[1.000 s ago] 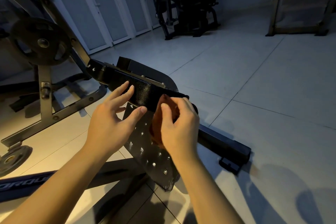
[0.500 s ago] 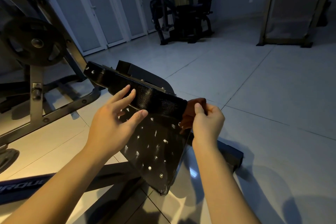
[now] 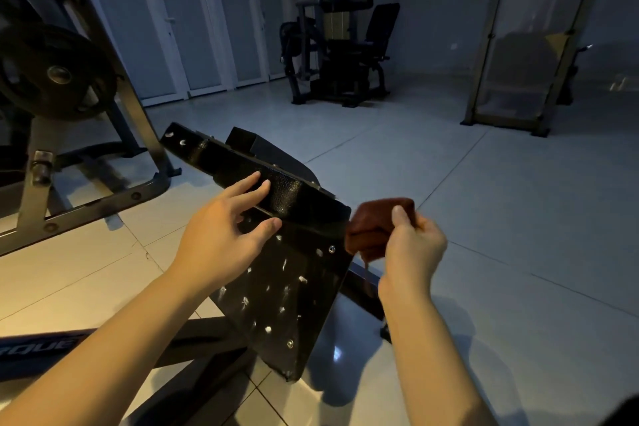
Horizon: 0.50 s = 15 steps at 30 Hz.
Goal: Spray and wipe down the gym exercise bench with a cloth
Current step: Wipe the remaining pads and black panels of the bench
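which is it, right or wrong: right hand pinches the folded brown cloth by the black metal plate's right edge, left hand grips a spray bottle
Wrong on the left hand: the head view shows it holds no bottle and touches the black metal plate. The right hand pinches the folded brown cloth by its right edge.

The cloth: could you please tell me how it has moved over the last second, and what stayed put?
The right hand, gripping the brown cloth, drew it rightward across the black bench panel and just past its right edge. The left hand stayed open, its fingers resting on the panel's upper ledge.
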Each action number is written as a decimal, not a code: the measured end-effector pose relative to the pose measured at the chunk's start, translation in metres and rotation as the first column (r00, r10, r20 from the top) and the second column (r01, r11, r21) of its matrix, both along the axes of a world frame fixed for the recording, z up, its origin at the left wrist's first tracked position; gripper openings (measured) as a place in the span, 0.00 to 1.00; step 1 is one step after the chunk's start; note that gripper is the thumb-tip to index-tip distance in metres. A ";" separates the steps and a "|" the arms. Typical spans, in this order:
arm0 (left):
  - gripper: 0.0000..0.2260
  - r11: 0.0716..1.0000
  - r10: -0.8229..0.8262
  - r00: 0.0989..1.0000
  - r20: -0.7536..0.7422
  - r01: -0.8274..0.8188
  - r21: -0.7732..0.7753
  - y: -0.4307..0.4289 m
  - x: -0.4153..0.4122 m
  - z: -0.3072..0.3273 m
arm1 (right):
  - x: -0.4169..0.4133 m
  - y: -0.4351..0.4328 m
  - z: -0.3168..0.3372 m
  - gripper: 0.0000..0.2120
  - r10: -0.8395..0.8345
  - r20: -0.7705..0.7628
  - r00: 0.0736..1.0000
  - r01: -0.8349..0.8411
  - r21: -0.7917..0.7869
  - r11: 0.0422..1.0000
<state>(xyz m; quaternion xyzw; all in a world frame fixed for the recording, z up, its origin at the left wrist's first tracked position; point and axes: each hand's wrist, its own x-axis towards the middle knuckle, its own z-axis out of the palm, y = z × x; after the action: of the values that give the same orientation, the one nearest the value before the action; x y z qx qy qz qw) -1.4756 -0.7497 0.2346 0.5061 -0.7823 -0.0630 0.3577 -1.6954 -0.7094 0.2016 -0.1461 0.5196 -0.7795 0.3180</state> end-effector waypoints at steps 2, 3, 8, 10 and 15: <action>0.28 1.000 -0.006 1.000 0.007 0.006 0.009 -0.001 0.000 -0.001 | 0.010 -0.005 -0.008 0.04 0.023 0.016 1.000 -0.023 0.031 0.999; 0.28 1.000 -0.010 1.000 0.002 0.010 0.019 -0.001 0.000 -0.001 | 0.019 -0.007 -0.010 0.05 0.051 0.018 0.999 -0.052 0.028 0.998; 0.27 0.998 -0.035 0.999 -0.018 0.036 0.041 -0.001 0.002 0.001 | 0.056 0.005 -0.001 0.05 0.099 -0.143 0.985 -0.111 -0.076 0.991; 0.27 0.998 -0.035 0.999 -0.029 0.036 0.057 0.000 0.001 0.002 | 0.064 0.013 0.006 0.05 0.160 -0.123 0.979 -0.177 -0.139 0.974; 0.25 0.984 -0.098 0.989 -0.109 0.112 0.138 -0.002 0.007 0.010 | 0.060 0.029 0.019 0.05 0.180 -0.044 0.983 -0.184 -0.138 0.973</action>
<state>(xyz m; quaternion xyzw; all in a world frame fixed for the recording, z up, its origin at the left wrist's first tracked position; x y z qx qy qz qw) -1.4683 -0.7521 0.2445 0.4847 -0.7820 -0.1638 0.3559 -1.6353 -0.6809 0.2205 -0.2273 0.4520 -0.7797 0.3689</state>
